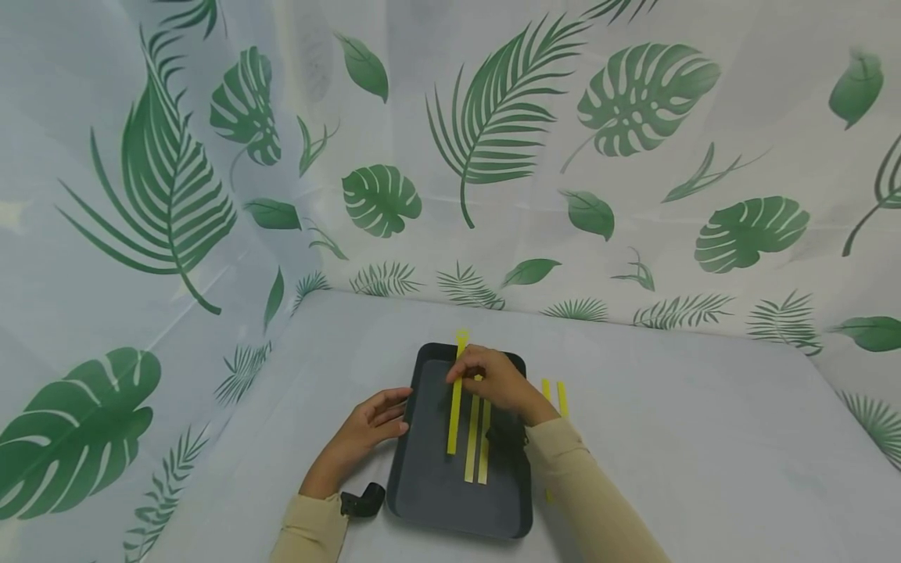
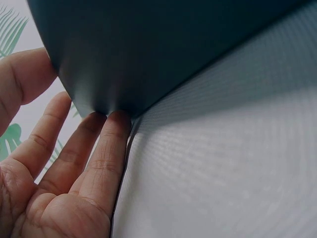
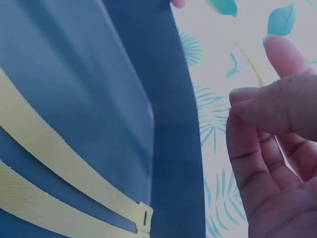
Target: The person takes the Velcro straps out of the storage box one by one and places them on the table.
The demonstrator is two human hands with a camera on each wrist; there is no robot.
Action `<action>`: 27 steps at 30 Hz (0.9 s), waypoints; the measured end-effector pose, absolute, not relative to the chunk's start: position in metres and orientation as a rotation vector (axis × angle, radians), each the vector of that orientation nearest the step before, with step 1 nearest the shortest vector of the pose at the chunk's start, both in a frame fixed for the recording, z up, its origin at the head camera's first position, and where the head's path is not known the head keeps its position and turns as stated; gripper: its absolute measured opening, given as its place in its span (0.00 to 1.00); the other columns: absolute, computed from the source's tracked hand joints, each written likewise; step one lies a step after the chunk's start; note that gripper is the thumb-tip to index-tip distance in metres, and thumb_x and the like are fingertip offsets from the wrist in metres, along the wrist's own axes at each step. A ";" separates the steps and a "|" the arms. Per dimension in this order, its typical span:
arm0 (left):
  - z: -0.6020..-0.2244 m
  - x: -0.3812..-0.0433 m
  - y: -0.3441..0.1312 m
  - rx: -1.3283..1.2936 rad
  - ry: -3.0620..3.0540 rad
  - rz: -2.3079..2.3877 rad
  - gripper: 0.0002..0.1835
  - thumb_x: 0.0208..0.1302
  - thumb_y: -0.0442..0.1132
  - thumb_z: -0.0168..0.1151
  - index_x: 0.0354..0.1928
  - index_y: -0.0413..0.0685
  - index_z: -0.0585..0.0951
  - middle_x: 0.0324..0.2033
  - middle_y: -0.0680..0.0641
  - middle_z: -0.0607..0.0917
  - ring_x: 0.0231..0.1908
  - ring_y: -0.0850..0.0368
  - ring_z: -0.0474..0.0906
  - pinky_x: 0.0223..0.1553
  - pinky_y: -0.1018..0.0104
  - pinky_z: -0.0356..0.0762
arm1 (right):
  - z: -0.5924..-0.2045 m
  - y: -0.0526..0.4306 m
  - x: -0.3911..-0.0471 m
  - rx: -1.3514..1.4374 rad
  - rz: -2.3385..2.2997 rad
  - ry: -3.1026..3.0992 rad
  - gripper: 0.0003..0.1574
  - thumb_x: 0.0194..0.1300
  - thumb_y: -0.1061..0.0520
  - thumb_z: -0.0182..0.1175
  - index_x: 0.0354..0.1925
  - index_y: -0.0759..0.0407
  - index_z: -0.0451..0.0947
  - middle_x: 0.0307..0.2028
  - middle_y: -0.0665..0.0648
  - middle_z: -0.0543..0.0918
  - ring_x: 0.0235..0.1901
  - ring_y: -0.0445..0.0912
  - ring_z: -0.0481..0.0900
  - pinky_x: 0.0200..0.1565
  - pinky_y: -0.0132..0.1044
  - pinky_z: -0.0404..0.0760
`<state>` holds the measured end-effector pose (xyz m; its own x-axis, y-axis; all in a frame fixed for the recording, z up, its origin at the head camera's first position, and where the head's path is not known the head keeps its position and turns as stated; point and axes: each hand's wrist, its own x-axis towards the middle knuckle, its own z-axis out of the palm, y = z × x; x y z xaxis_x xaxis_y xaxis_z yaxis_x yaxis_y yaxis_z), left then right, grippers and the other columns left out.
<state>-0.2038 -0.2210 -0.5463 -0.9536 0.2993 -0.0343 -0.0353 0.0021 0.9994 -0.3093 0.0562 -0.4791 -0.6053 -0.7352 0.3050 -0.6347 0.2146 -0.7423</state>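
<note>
In the head view a dark grey tray (image 1: pixel 436 512) lies on the white surface. My right hand (image 1: pixel 493 379) is above its far half, pinching a yellow cable tie (image 1: pixel 455 418) whose wider head points away, past the far rim. Two more yellow cable ties (image 1: pixel 470 461) lie side by side in the tray; the right wrist view shows a slotted head (image 3: pixel 144 216) on one. My left hand (image 1: pixel 369 426) is at the tray's left side, and in the left wrist view its extended fingertips (image 2: pixel 118 124) touch the outer wall.
Further yellow cable ties (image 1: pixel 562 397) lie right of the tray, partly hidden by the right forearm. Black wrist cameras sit on both wrists, the left one (image 1: pixel 364 500) beside the tray. Leaf-printed cloth (image 1: pixel 507 234) hangs behind and at the left.
</note>
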 end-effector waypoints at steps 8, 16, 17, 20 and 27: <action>-0.546 -0.203 -0.220 0.319 2.041 2.053 0.34 0.78 0.33 0.64 0.79 0.28 0.64 0.78 0.27 0.65 0.78 0.28 0.63 0.64 0.68 0.78 | -0.473 0.064 -0.296 -1.241 -1.402 2.399 0.08 0.70 0.69 0.71 0.47 0.66 0.90 0.42 0.56 0.83 0.42 0.43 0.81 0.44 0.36 0.84; -0.544 -0.201 -0.219 0.301 2.037 2.055 0.35 0.78 0.33 0.65 0.79 0.28 0.64 0.79 0.27 0.64 0.78 0.28 0.62 0.64 0.69 0.77 | -0.464 0.072 -0.284 -1.126 -1.537 2.414 0.06 0.73 0.66 0.70 0.47 0.65 0.87 0.40 0.54 0.86 0.41 0.43 0.84 0.43 0.38 0.86; -0.544 -0.200 -0.219 0.303 2.036 2.056 0.35 0.78 0.33 0.65 0.79 0.28 0.64 0.78 0.26 0.64 0.78 0.28 0.62 0.64 0.69 0.77 | -0.463 0.073 -0.282 -1.108 -1.551 2.416 0.06 0.73 0.66 0.70 0.47 0.65 0.87 0.40 0.54 0.86 0.40 0.43 0.84 0.42 0.38 0.85; -0.544 -0.200 -0.219 0.297 2.038 2.057 0.35 0.78 0.33 0.65 0.79 0.27 0.64 0.78 0.26 0.64 0.77 0.27 0.63 0.64 0.69 0.77 | -0.460 0.076 -0.280 -1.079 -1.591 2.403 0.05 0.73 0.66 0.69 0.47 0.65 0.87 0.37 0.54 0.87 0.36 0.46 0.83 0.39 0.37 0.83; -0.546 -0.202 -0.220 0.302 2.033 2.067 0.35 0.78 0.32 0.65 0.79 0.26 0.63 0.78 0.26 0.64 0.77 0.27 0.62 0.63 0.70 0.78 | -0.460 0.080 -0.276 -1.071 -1.655 2.370 0.02 0.73 0.67 0.69 0.44 0.66 0.85 0.33 0.53 0.83 0.28 0.42 0.75 0.34 0.34 0.78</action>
<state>-0.2020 -0.2202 -0.5457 -0.9533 0.3019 -0.0120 -0.0169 -0.0137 0.9998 -0.2765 0.0797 -0.4596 -0.7570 -0.5651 0.3279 -0.5024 0.1828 -0.8451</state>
